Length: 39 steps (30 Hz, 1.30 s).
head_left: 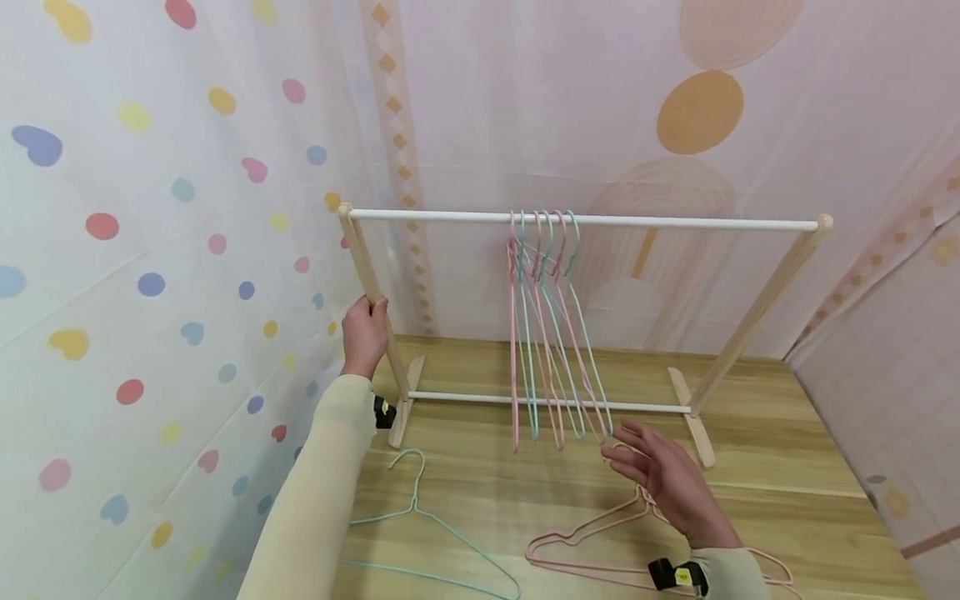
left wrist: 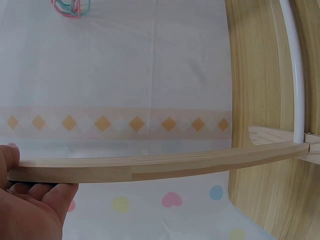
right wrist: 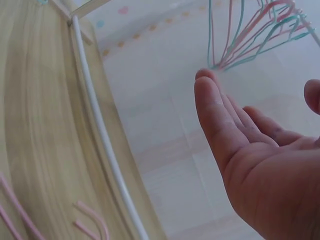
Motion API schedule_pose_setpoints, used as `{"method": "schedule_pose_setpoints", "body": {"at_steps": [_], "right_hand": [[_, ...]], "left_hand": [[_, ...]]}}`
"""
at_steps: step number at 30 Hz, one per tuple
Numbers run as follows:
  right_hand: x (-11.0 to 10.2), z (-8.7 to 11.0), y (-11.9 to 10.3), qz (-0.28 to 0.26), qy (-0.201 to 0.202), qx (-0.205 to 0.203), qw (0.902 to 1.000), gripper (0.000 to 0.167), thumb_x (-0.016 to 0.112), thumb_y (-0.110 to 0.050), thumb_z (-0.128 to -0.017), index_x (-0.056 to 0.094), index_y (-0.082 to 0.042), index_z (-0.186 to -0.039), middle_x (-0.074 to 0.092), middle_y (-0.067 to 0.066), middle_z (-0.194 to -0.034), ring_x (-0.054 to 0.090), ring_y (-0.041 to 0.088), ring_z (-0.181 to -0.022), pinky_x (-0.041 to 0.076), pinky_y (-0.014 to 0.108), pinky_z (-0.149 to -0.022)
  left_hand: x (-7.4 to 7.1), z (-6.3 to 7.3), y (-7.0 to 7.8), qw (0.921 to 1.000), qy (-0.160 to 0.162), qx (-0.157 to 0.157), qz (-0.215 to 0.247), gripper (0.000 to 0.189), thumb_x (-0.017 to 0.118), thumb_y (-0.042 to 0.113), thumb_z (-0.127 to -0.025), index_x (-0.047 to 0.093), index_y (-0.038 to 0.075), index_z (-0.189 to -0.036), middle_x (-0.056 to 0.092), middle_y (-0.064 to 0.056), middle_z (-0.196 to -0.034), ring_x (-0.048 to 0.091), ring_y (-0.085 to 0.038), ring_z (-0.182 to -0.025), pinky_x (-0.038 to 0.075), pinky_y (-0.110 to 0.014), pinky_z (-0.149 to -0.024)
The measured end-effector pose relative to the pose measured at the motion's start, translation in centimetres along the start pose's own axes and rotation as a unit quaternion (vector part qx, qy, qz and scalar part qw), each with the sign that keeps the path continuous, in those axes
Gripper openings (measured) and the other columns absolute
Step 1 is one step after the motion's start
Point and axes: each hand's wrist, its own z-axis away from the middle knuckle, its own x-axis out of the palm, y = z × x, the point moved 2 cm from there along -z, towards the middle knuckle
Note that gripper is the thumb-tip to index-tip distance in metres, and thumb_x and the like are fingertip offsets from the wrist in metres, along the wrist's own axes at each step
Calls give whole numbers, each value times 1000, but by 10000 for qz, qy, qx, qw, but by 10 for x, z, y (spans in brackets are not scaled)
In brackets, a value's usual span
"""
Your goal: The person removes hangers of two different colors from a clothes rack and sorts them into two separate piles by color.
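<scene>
My left hand (head_left: 365, 335) grips the left wooden post (head_left: 395, 362) of a small clothes rack, with fingers curled round it in the left wrist view. Several pink and mint-green hangers (head_left: 556, 333) hang side by side near the middle of the white top rail (head_left: 675, 222). My right hand (head_left: 663, 479) holds nothing; its fingers are extended, just right of the hangers' lower ends. Beneath that hand lie pink hangers (head_left: 577, 571) on the wooden surface, partly covered by the hand and wrist. A mint-green hanger (head_left: 465, 537) lies nearer the left forearm.
A white lower rail (head_left: 472, 398) joins the rack's two feet. The right post (head_left: 757, 312) leans outward in the head view. Behind stands a pale patterned curtain (head_left: 480, 108), and a dotted curtain (head_left: 150, 250) runs along the left. Wood-grain surface (head_left: 810, 500) extends to the right.
</scene>
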Motion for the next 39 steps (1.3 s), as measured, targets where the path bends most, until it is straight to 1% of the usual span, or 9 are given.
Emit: {"method": "schedule_pose_setpoints", "body": {"at_steps": [4,6,9,12,17,23,29,34,39], "right_hand": [[6,-6,-6,140,133,-133,9997,57,32,-27,-109,18,14,-147,47,13,-139,58,27,-116,44,41,-96],[10,-9,-9,138,180,-184,9996,59,33,-26,-109,14,15,-147,40,20,-143,58,26,-116,43,41,-97],[16,-13,-14,98,284,-254,9992,60,35,-26,-108,14,15,-147,25,31,-148,58,24,-115,43,40,-97],[24,-18,-18,146,417,-247,9987,61,40,-27,-107,16,13,-147,17,34,-150,57,21,-114,44,37,-97],[34,-25,-22,375,638,-130,9972,63,43,-31,-106,20,9,-149,22,29,-151,55,17,-119,45,32,-95],[43,-35,-27,263,909,-104,9955,64,47,-29,-105,21,9,-148,30,27,-147,57,20,-118,42,35,-99],[49,-41,-31,267,1212,-69,9922,60,52,-26,-103,28,7,-147,37,24,-144,53,31,-121,47,32,-93],[51,-44,-31,391,1506,16,9878,52,57,-18,-101,37,4,-143,46,21,-139,57,30,-114,49,34,-90],[53,-44,-33,649,1637,-33,9844,45,57,-13,-100,43,4,-139,53,19,-129,59,29,-106,52,31,-81]], "left_hand": [[0,-2,1,10000,37,38,8,34,45,29,-105,55,-1,-93,42,-11,-70,44,-26,-62,39,-36,-55],[0,-2,0,10000,30,50,-18,37,44,30,-105,56,-3,-94,42,-11,-70,44,-26,-61,39,-35,-54],[1,-1,0,10000,-3,28,-18,37,44,30,-105,56,-3,-95,41,-10,-70,44,-25,-61,39,-35,-55],[1,0,0,10000,-20,8,-15,36,44,30,-105,56,-3,-95,42,-11,-70,44,-26,-62,39,-36,-55],[0,1,1,10000,4,4,22,36,45,28,-105,58,-5,-97,43,-12,-71,45,-27,-63,40,-38,-57],[0,1,2,10000,14,50,-29,38,44,30,-105,57,-4,-96,43,-12,-71,45,-27,-63,40,-37,-57],[1,1,3,10000,62,70,-20,33,46,27,-105,56,-2,-93,43,-11,-71,44,-27,-62,40,-37,-56],[1,2,6,9999,88,80,-28,35,46,28,-105,56,-3,-93,44,-12,-71,45,-28,-63,40,-38,-57],[2,2,6,9999,90,71,-36,35,46,29,-105,57,-3,-94,45,-12,-72,45,-28,-65,40,-37,-58]]}}
